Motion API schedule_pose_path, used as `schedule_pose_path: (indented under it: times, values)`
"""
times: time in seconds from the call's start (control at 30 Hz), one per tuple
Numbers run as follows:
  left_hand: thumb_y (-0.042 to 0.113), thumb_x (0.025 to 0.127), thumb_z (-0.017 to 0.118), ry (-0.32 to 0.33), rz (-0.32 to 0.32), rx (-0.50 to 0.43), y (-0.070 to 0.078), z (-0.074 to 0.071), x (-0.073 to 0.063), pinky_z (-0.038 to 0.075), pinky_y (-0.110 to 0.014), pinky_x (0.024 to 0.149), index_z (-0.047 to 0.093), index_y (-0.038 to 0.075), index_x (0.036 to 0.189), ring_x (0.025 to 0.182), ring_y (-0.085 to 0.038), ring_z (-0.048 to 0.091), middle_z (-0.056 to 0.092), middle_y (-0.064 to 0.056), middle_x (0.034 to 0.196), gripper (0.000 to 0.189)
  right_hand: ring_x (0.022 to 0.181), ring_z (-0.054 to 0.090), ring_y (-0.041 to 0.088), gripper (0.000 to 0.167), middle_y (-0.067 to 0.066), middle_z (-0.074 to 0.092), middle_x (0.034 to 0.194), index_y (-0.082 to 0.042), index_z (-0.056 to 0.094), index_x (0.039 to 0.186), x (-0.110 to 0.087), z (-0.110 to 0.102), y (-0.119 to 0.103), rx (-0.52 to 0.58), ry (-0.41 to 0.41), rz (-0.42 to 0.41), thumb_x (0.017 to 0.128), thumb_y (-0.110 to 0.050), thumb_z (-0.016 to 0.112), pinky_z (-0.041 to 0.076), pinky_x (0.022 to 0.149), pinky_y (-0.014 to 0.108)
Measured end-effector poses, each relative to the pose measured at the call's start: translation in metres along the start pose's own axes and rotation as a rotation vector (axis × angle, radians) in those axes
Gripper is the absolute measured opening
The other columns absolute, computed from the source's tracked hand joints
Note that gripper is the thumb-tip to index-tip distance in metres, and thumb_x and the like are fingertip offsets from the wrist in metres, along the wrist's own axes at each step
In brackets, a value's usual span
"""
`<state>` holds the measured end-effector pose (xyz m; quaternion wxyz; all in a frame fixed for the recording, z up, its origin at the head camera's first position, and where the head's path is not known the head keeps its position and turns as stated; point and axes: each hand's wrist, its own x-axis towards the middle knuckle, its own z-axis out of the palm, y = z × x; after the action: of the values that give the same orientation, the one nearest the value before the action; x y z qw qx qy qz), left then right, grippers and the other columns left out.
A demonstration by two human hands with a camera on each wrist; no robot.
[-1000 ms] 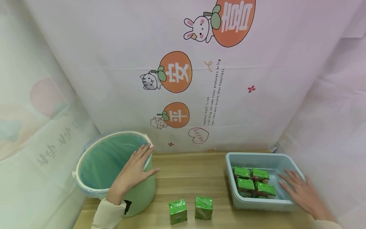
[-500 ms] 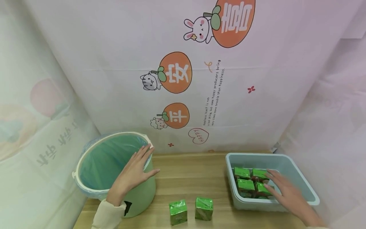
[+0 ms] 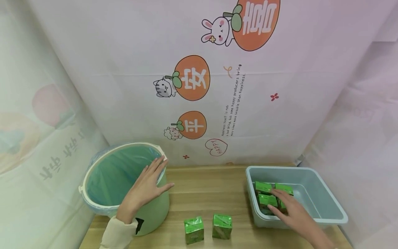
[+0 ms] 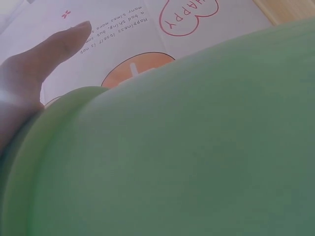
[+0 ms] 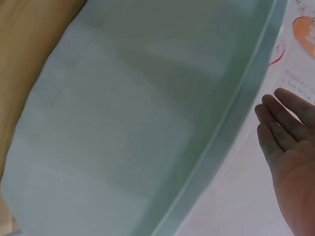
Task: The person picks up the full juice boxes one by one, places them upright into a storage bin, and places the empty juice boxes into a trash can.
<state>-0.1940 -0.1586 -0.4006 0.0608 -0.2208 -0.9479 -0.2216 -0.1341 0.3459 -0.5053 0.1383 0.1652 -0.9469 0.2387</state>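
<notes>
My right hand (image 3: 290,209) reaches over the front rim of a pale blue plastic tub (image 3: 332,220). Its fingers are extended just above several small green-topped boxes (image 3: 263,187) packed at the tub's left side; whether it touches them cannot be made out. In the right wrist view the hand (image 5: 295,157) shows loosely straight fingers beyond the tub's outer wall (image 5: 147,113). My left hand (image 3: 144,188) lies spread over the near right rim of a light green bin (image 3: 157,211). The left wrist view shows its thumb (image 4: 61,46) sticking out past the bin wall (image 4: 187,147).
Two green boxes, a left one (image 3: 194,231) and a right one (image 3: 222,227), stand apart on the wooden table (image 3: 205,186) between bin and tub. A clear liner (image 3: 115,173) lines the bin. Printed white cloth (image 3: 261,131) hangs behind and along both sides.
My right hand has moved left, from the tub's right rim to above the green boxes inside. My left hand, the bin and the two boxes on the table have stayed put.
</notes>
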Motion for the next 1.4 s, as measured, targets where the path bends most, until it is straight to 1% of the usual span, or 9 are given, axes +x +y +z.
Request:
schedule_pose_path:
  times: [0.13,0.33,0.47,0.63,0.83,0.97,1.07,1.27,1.4]
  values:
    - [0.040,0.098,0.077,0.004,0.005,0.004,-0.001,0.000,0.001,0.020,-0.068,0.123,0.035,0.001,0.164,0.157,-0.045,0.024,0.026,-0.019,0.172,0.087,0.121,0.063,0.048,0.054,0.020,0.064,0.138,-0.003,0.064,0.139,0.004,0.007,-0.023,0.005,0.061,-0.070,0.094,-0.025,0.082,0.054,0.088,0.068]
    - [0.041,0.098,0.077,0.023,0.008,0.019,0.000,-0.002,0.002,0.019,-0.067,0.124,0.034,0.002,0.165,0.157,-0.044,0.023,0.025,-0.018,0.173,0.089,0.122,0.065,0.033,0.056,0.010,0.066,0.139,-0.008,0.066,0.140,0.012,0.021,-0.055,-0.015,0.090,-0.166,0.090,-0.022,0.087,0.060,0.087,0.053]
    - [0.038,0.098,0.077,0.018,0.011,-0.007,0.001,-0.004,0.002,0.019,-0.068,0.123,0.034,0.001,0.164,0.157,-0.045,0.023,0.026,-0.019,0.172,0.087,0.122,0.066,0.032,0.057,0.008,0.066,0.139,-0.010,0.067,0.139,0.010,0.032,-0.070,-0.023,0.076,-0.193,0.088,-0.025,0.088,0.061,0.087,0.050]
    - [0.040,0.099,0.076,0.010,0.003,-0.008,0.001,-0.004,0.001,0.020,-0.068,0.123,0.035,0.001,0.164,0.157,-0.045,0.024,0.027,-0.019,0.172,0.086,0.118,0.068,0.030,0.057,0.007,0.066,0.137,-0.011,0.067,0.139,0.009,0.049,-0.082,-0.015,0.012,-0.229,0.091,-0.036,0.085,0.061,0.089,0.049]
    - [0.042,0.099,0.075,0.006,0.000,-0.019,0.001,-0.002,0.003,0.019,-0.067,0.124,0.033,0.002,0.165,0.158,-0.044,0.022,0.024,-0.018,0.173,0.088,0.113,0.069,0.029,0.061,0.010,0.065,0.135,-0.007,0.065,0.139,0.013,0.069,-0.087,0.042,-0.044,-0.282,0.089,-0.034,0.088,0.062,0.085,0.044]
    - [0.042,0.099,0.075,0.003,-0.004,-0.019,0.001,-0.002,0.004,0.019,-0.067,0.124,0.033,0.002,0.165,0.158,-0.044,0.022,0.023,-0.018,0.173,0.087,0.114,0.068,0.031,0.062,0.012,0.064,0.137,-0.006,0.062,0.142,0.013,0.079,-0.088,0.095,-0.155,-0.245,0.093,-0.039,0.083,0.062,0.085,0.044]
    - [0.040,0.099,0.075,-0.002,-0.008,-0.021,0.000,-0.002,0.003,0.020,-0.067,0.123,0.034,0.002,0.164,0.158,-0.044,0.022,0.024,-0.018,0.173,0.086,0.118,0.066,0.033,0.064,0.011,0.062,0.139,-0.008,0.059,0.145,0.012,0.085,-0.089,0.119,-0.203,-0.219,0.094,-0.040,0.082,0.061,0.088,0.047]
    - [0.038,0.099,0.077,-0.011,-0.009,-0.030,-0.001,0.000,0.002,0.022,-0.069,0.122,0.034,0.002,0.165,0.157,-0.044,0.022,0.024,-0.018,0.173,0.086,0.121,0.063,0.033,0.066,0.009,0.061,0.139,-0.006,0.059,0.144,0.005,0.098,-0.089,0.114,-0.202,-0.248,0.093,-0.042,0.083,0.060,0.091,0.046]
    - [0.039,0.099,0.076,-0.017,-0.009,-0.027,-0.001,0.001,0.002,0.023,-0.069,0.122,0.033,0.003,0.165,0.157,-0.045,0.022,0.023,-0.018,0.173,0.087,0.117,0.065,0.032,0.065,0.011,0.063,0.136,-0.003,0.061,0.142,0.002,0.105,-0.088,0.109,-0.165,-0.297,0.091,-0.035,0.086,0.061,0.089,0.043]
